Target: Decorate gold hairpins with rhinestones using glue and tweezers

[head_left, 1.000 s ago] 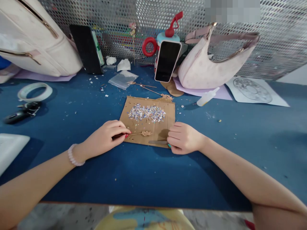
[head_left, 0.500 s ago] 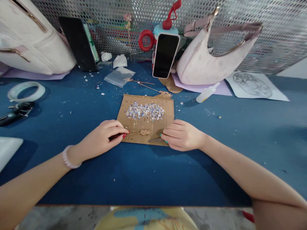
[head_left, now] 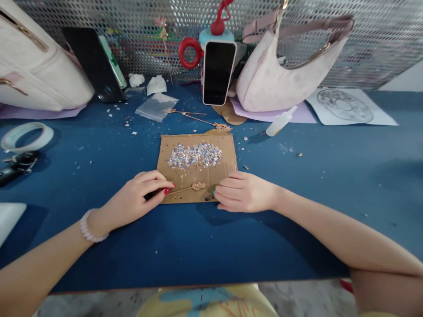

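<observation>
Two bare forearms are reaching in from the bottom corners of the frame onto a dark blue felt-covered table (head_left: 330, 176). Just below the centre of the frame, a flat brown cardboard square (head_left: 228, 152) is lying on the felt, with a heap of small iridescent glitter flakes (head_left: 194, 155) spread across its upper half. The left hand (head_left: 139, 198), wearing a pale pink beaded bracelet (head_left: 86, 226) at the wrist, is resting at the lower left corner of the cardboard with its fingers curled and pinching the near end of a thin golden hairpin with a flake-crusted tip (head_left: 191, 188), which is lying along the bottom edge of the card. The right hand (head_left: 243, 192) is sitting at the lower right corner, loosely closed with the fingers folded together and pointing left; whether it is gripping anything cannot be told. Above the cardboard, two more golden hairpins (head_left: 205, 121) and a clear plastic bag (head_left: 156, 107) are lying on the felt. A white-cased phone with a dark screen (head_left: 218, 72) is standing upright at the top centre, beside a pale pink handbag (head_left: 280, 79) leaning against a perforated metal screen (head_left: 380, 35). A roll of clear tape (head_left: 24, 136) is sitting at the left edge, and a small white squeeze bottle (head_left: 280, 122) is lying right of centre.
</observation>
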{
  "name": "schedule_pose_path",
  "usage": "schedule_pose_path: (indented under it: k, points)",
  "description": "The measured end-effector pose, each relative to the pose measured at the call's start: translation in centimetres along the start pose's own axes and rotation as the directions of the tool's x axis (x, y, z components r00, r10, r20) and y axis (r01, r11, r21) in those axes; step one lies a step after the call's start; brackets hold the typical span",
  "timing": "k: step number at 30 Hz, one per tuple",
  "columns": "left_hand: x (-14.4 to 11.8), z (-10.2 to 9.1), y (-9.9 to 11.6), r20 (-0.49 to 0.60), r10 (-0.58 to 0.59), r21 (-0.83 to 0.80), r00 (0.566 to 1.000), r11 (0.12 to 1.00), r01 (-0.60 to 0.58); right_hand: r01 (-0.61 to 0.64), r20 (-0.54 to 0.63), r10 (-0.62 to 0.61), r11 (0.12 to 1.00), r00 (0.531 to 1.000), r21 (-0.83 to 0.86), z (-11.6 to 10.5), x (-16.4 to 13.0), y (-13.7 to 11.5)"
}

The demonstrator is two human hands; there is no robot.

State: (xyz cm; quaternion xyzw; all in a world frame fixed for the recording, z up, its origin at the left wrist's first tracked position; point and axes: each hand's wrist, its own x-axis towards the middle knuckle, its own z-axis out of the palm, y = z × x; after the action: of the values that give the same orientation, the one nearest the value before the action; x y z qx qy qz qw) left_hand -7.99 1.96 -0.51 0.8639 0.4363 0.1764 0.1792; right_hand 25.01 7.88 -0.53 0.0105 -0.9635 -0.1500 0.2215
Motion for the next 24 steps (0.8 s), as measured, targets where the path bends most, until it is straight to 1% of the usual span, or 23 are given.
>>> schedule_pose_path:
  k: [6,10,13,17,19,22,24]
  points:
    - [-0.1,0.1,-0.1,0.013,0.016,0.008,1.0,1.0,-0.016,-0.006,0.056,0.004,1.0,0.998,0.028,0.1,0.1,-0.8]
    - [-0.1,-0.1,-0.2,0.03,0.014,0.02,0.999,1.0,-0.014,-0.014,0.052,0.012,0.999,0.999,0.037,0.0,0.2,-1.2]
    - [-0.1,-0.2,-0.1,0.029,0.034,0.038,0.999,0.999,-0.035,-0.013,0.033,0.012,1.0,0.999,0.025,-0.2,0.5,-1.2]
    - [0.0,-0.2,-0.2,0.016,0.056,0.055,0.998,0.997,-0.057,0.027,-0.08,-0.028,1.0,0.996,-0.014,-0.9,0.9,-1.3]
    - [0.1,-0.2,-0.2,0.009,0.064,0.057,0.998,0.996,-0.064,0.018,-0.15,-0.021,1.0,0.988,-0.019,-1.2,1.2,-1.5]
    - [0.2,-0.2,-0.2,0.012,0.075,0.056,0.997,0.996,-0.075,-0.054,-0.228,0.062,0.998,0.972,0.039,-1.4,1.5,-1.9]
    - [0.2,-0.2,-0.3,0.016,0.083,0.059,0.996,0.995,-0.084,-0.093,-0.254,0.114,0.991,0.96,0.093,-1.3,1.6,-2.1]
